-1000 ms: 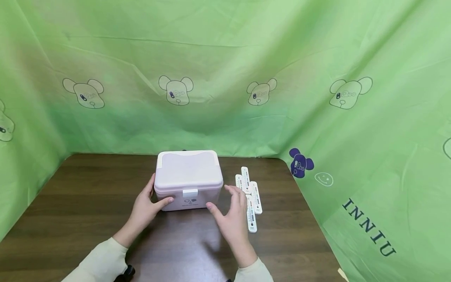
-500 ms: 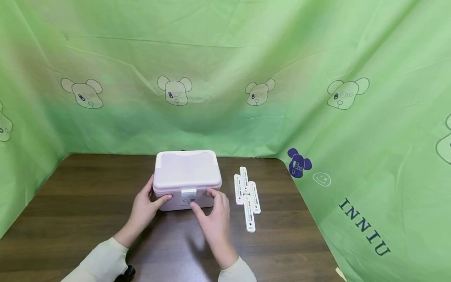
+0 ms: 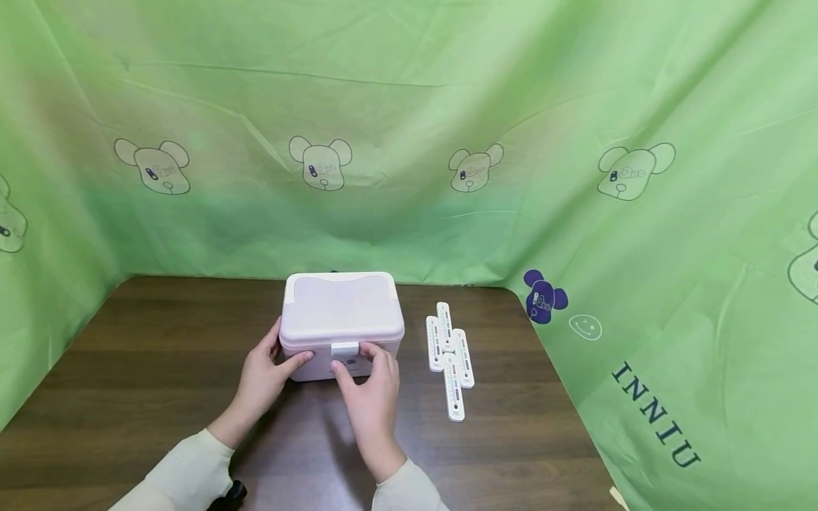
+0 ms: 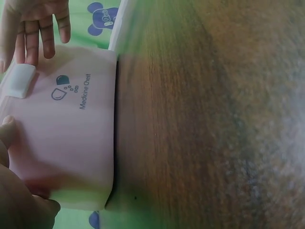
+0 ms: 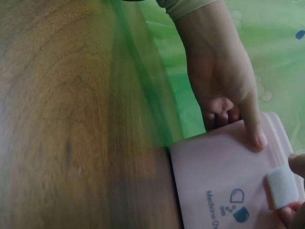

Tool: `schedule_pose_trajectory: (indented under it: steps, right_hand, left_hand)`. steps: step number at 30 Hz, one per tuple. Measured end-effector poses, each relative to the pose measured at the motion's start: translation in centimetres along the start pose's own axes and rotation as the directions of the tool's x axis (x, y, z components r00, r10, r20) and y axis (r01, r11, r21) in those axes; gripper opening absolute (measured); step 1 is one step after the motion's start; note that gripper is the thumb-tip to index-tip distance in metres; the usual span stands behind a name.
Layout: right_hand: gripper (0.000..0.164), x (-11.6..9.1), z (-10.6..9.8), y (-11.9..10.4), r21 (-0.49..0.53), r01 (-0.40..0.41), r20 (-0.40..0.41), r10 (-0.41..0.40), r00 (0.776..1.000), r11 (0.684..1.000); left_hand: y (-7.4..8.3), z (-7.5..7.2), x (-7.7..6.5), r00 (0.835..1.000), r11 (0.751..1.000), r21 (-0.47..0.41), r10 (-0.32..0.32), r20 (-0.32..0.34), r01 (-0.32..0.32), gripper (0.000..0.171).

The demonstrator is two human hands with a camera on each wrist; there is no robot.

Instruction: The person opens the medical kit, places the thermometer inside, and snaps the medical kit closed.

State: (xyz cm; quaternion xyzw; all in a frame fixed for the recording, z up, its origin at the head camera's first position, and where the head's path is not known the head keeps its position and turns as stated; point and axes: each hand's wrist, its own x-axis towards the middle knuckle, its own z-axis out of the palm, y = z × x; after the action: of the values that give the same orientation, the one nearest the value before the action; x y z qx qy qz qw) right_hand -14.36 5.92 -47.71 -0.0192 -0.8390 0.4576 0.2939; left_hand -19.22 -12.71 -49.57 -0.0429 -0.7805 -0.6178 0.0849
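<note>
A pale pink medicine chest (image 3: 341, 312) with a lid down over it stands on the brown table. Its printed front reads "Medicine Chest" in the left wrist view. My left hand (image 3: 260, 376) grips its left side, thumb on the front face and fingers round the side. At the middle of the front is a white latch (image 3: 345, 349). My right hand (image 3: 372, 401) has its thumb and fingertips at the two sides of this latch (image 5: 283, 186), pinching it. In the left wrist view the right fingers (image 4: 46, 38) reach to the latch's edge.
Several white thermometer strips (image 3: 452, 387) lie in a cluster on the wooden table (image 3: 511, 426), right of the chest. A green curtain (image 3: 409, 227) with bear faces hangs behind the table and along its sides.
My right hand has moved left from the chest's right front corner to the latch, its fingers drawing in around it. The left hand keeps its hold, and the chest stays put.
</note>
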Motion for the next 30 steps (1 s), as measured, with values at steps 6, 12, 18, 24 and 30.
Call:
schedule_pose_trajectory:
  steps: [6, 12, 18, 24, 30]
  right_hand:
    - [0.049, 0.0, 1.1, -0.3, -0.003, -0.031, -0.065, 0.031, 0.997, 1.000]
    - [0.055, 0.0, 2.4, -0.3, -0.037, -0.057, -0.146, 0.051, 0.988, 0.998]
    - [0.065, 0.0, 3.9, 0.1, -0.082, -0.020, -0.245, 0.000, 0.970, 0.996]
    - [0.063, -0.1, 4.5, 0.6, -0.141, 0.025, -0.315, -0.068, 0.947, 0.990]
    - [0.057, 0.5, 4.4, 0.6, -0.169, 0.036, -0.297, -0.086, 0.951, 0.985]
  left_hand:
    - [0.0, -0.1, 0.2, 1.000, 1.000, -0.003, -0.002, -0.006, 0.002, 0.096]
    - [0.3, 0.0, 0.2, 0.999, 1.000, -0.025, -0.020, -0.026, 0.019, 0.093]
    - [0.2, 0.3, 0.1, 0.998, 0.999, -0.040, -0.025, -0.053, 0.023, 0.091]
    - [-0.2, 0.5, -0.6, 0.996, 0.998, -0.026, -0.050, -0.077, 0.048, 0.092]
    - [-0.2, 0.6, -0.5, 0.996, 0.998, -0.040, -0.047, -0.077, 0.044, 0.093]
